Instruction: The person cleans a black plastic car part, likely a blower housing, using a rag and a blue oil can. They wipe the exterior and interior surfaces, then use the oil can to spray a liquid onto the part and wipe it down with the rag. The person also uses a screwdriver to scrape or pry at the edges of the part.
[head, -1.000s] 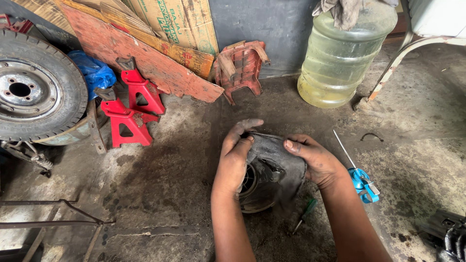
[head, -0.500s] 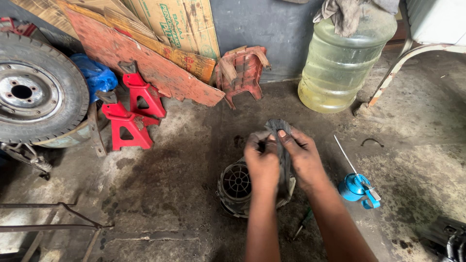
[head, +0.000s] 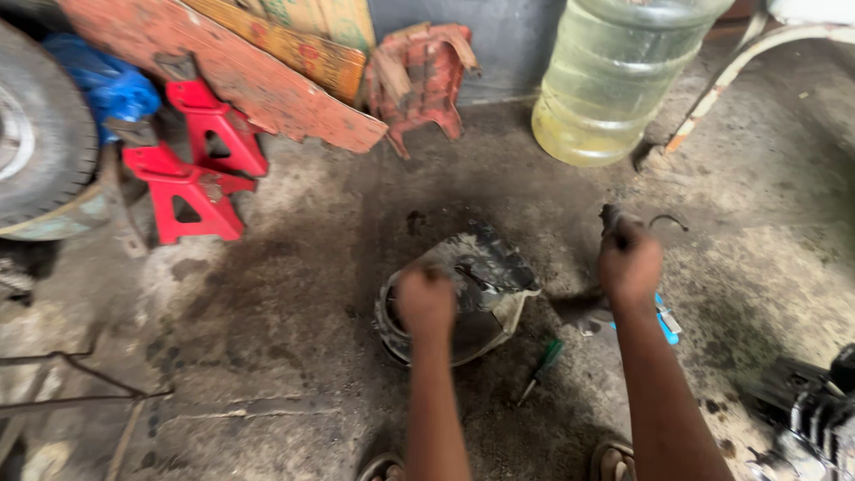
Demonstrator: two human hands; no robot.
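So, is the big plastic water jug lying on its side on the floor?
No, the plastic jug stands upright on the concrete floor by the wall, with yellowish liquid settled level in its lower part.

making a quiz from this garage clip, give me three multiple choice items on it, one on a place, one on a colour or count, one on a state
1. Where does the green screwdriver lie?
A. on the floor just right of the round greasy part
B. on top of the jug
C. under the tyre

2. What colour are the two jack stands?
A. yellow
B. red
C. black

3. How is the right hand?
A. flat and open on the floor
B. closed in a fist around a small dark piece, raised off the floor
C. resting on the jug

Answers:
1 A, it lies on the concrete by the part's right edge, between the two forearms.
2 B, both stands at the left are bright red.
3 B, the fingers are curled shut, a dark bit sticks out above them; the left hand is over the part.
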